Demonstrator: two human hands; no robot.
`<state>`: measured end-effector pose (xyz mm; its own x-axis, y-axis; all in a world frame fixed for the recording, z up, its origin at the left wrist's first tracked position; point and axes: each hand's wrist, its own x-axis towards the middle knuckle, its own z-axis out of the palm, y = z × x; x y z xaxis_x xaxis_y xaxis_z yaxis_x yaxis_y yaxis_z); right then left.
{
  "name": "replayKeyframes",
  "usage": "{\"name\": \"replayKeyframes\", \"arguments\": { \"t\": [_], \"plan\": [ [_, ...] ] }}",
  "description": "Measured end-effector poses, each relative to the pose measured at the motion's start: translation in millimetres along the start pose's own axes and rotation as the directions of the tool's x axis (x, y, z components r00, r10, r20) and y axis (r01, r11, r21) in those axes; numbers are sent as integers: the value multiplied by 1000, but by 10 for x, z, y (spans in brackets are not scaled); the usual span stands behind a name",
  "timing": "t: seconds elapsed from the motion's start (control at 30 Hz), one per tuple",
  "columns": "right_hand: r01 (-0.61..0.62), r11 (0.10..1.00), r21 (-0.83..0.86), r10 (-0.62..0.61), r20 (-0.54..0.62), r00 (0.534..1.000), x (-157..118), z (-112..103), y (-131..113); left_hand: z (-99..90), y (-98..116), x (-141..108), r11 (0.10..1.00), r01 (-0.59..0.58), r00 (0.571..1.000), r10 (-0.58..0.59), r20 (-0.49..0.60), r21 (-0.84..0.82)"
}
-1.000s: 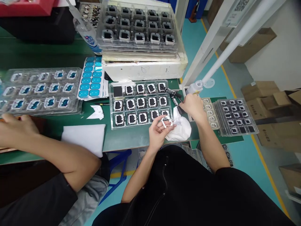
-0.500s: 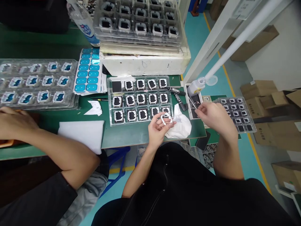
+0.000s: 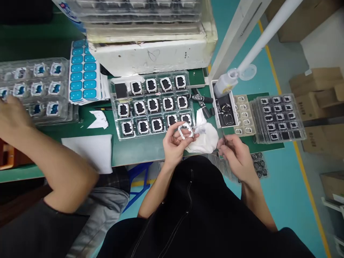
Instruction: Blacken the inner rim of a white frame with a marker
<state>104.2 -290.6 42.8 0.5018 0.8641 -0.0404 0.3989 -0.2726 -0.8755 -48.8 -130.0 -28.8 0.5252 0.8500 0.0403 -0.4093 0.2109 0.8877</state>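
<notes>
In my left hand (image 3: 174, 145) is a silvery, rounded-square metal frame (image 3: 185, 131), like a watch case, held up by its edge between thumb and fingers. My right hand (image 3: 236, 154) pinches slim metal tweezers (image 3: 223, 136) at the table's right edge; their kind is partly hidden by the fingers. A crumpled white cloth (image 3: 205, 139) lies between the two hands. Just beyond my left hand, a clear plastic tray (image 3: 114, 123) holds rows of similar frames with dark inserts.
Marker pens (image 3: 200, 98) lie beside the tray. A small white box (image 3: 228, 121) holds dark parts and a white bottle (image 3: 226, 83). Stacked trays (image 3: 279, 116) stand at right. Blue sticker sheets (image 3: 83, 71) lie left, near a co-worker's arm (image 3: 57, 165). A foam block (image 3: 153, 53) stands behind.
My right hand has drawn back from the small white box toward me, bringing the tweezers out. My left hand still holds the frame. The view has shifted, and the co-worker's hand has moved up.
</notes>
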Motion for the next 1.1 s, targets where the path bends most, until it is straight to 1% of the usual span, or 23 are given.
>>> {"name": "replayKeyframes", "arguments": {
  "t": [0.07,0.13,0.23,0.4,0.53,0.6,0.73,0.9,1.03,1.1],
  "plan": [
    [30,994,-107,-29,8,1000,23,-3,-35,-2,4,-3,1000,-9,1000,8,14,7],
    [96,972,-216,-85,61,995,58,12,-48,-13,1,-7,1000,-17,1000,17,20,5],
    [176,933,-315,-141,130,981,112,46,-30,-36,-12,-17,1000,-18,1000,18,16,7],
    [253,897,-362,-209,157,965,170,49,15,-45,-13,-29,1000,-18,1000,18,10,9],
    [271,887,-374,-222,169,960,197,37,48,-23,5,-33,999,8,1000,-8,0,39],
    [278,895,-350,-230,173,958,211,40,67,-13,15,-34,998,24,1000,-24,-6,58],
    [315,906,-282,-282,152,947,239,62,103,-5,30,-29,997,40,999,-40,-6,69],
    [361,895,-261,-353,79,932,240,118,141,2,42,-12,998,33,999,-32,-17,58],
    [361,885,-295,-374,14,927,194,134,165,25,59,-18,999,29,999,-28,-22,41],
    [373,854,-362,-402,-7,916,162,126,176,36,61,-35,998,46,999,-45,-16,52]
  ]
}}
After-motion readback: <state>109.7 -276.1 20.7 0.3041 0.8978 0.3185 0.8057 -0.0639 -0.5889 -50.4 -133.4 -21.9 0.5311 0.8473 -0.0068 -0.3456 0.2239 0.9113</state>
